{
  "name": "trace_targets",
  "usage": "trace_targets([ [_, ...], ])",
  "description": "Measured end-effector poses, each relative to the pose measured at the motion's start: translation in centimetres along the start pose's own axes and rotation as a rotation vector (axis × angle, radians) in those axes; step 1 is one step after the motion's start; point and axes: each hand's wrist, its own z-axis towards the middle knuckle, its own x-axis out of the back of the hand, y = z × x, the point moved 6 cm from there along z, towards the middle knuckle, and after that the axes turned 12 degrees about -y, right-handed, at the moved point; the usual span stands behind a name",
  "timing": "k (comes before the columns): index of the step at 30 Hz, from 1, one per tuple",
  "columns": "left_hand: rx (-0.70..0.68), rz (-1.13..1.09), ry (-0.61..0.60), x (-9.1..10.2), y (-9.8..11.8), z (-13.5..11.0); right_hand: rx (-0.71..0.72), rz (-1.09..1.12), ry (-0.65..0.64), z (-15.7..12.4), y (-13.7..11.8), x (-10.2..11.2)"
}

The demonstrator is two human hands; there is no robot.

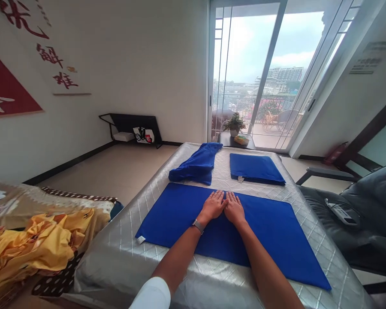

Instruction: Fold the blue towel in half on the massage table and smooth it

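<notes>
A large blue towel [270, 231] lies spread flat across a silver quilted mattress [122, 262]. My left hand [214, 206] and my right hand [234, 208] rest side by side on the towel's far edge near its middle, palms down, fingers stretched out flat and touching the cloth. A band sits on my left wrist. Beyond the hands, a crumpled blue towel [196, 165] lies at the far left of the mattress, and a neatly folded blue towel [255, 168] lies at the far right.
A heap of yellow cloth [35, 244] on a patterned cover sits to the left. A dark armchair [366, 214] with a remote stands to the right. A small table with a potted plant [234, 124] stands before glass balcony doors.
</notes>
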Motion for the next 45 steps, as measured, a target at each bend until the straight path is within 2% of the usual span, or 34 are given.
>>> trace_targets([
  [10, -0.002, 0.006, -0.057, -0.2, -0.3, 0.1, 0.013, 0.044, 0.012, 0.2, 0.2, -0.1],
  [13, 0.021, 0.014, -0.07, 0.3, -1.5, -0.1, 0.002, 0.036, 0.007, -0.1, 1.0, 0.1],
  [15, 0.068, 0.017, -0.082, 0.9, -3.5, -0.7, -0.043, 0.031, -0.007, -0.4, 2.6, 0.3],
  [18, 0.158, 0.024, -0.094, 2.1, -7.9, -2.4, -0.141, 0.015, -0.032, -1.2, 7.0, 0.5],
  [25, 0.396, 0.04, -0.092, 4.8, -20.4, -8.1, -0.391, -0.024, 0.017, -5.8, 21.8, 1.1],
  [27, 0.459, 0.041, -0.057, 5.3, -22.8, -9.2, -0.448, -0.009, 0.04, -6.9, 24.4, 1.2],
  [29, 0.493, 0.04, -0.024, 5.4, -24.2, -9.8, -0.473, -0.003, 0.055, -7.5, 25.6, 1.3],
  [33, 0.525, 0.043, -0.011, 4.9, -24.9, -9.8, -0.468, -0.009, 0.065, -7.7, 25.6, 1.1],
  [45, 0.537, 0.057, -0.014, 5.1, -24.3, -9.6, -0.466, 0.001, 0.044, -7.6, 25.4, 1.3],
])
